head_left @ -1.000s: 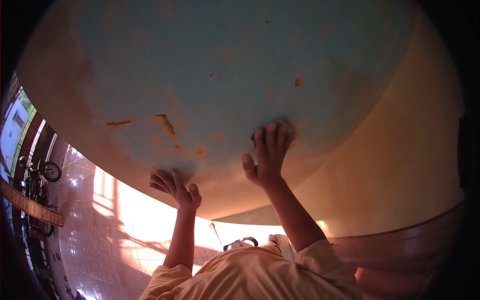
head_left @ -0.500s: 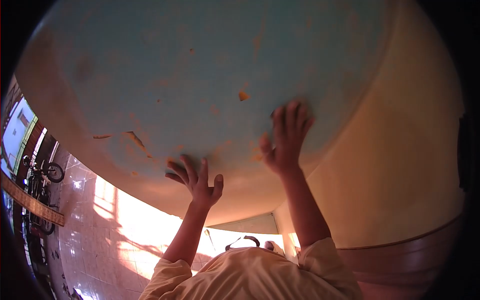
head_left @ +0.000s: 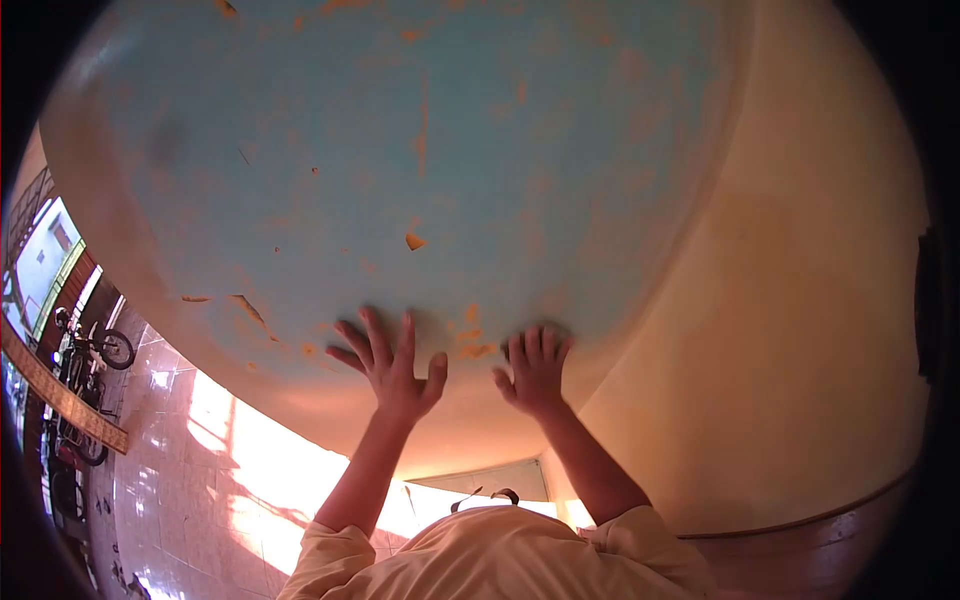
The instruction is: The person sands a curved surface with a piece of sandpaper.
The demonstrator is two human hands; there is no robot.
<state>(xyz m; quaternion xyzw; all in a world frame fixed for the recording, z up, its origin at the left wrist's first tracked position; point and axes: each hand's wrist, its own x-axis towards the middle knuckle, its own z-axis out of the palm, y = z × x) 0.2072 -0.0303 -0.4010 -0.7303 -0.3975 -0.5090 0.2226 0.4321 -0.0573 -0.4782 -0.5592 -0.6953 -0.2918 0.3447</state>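
Note:
A blue-green wall surface (head_left: 330,130) with orange worn patches and small peeling flakes fills the upper part of the view. Against its lower middle, my left hand (head_left: 395,370) lies with its fingers spread and holds nothing. My right hand (head_left: 537,370) rests on the same surface a little to the right, fingers up and slightly apart, thumb out to the side. Between and above the hands is a peeled flake (head_left: 415,242); orange spots (head_left: 477,350) lie between them. Another curled flake (head_left: 248,307) is left of my left hand.
A plain tan wall (head_left: 780,330) meets the painted surface on the right. At the left, a motorcycle (head_left: 85,390) stands on the tiled floor (head_left: 170,450), beyond a brown strip (head_left: 65,400). Bright sunlight falls on the floor.
My right hand has moved down and slightly left, closer to my left hand. My left hand stays in nearly the same place. The view has shifted, so the flakes appear lower and further left.

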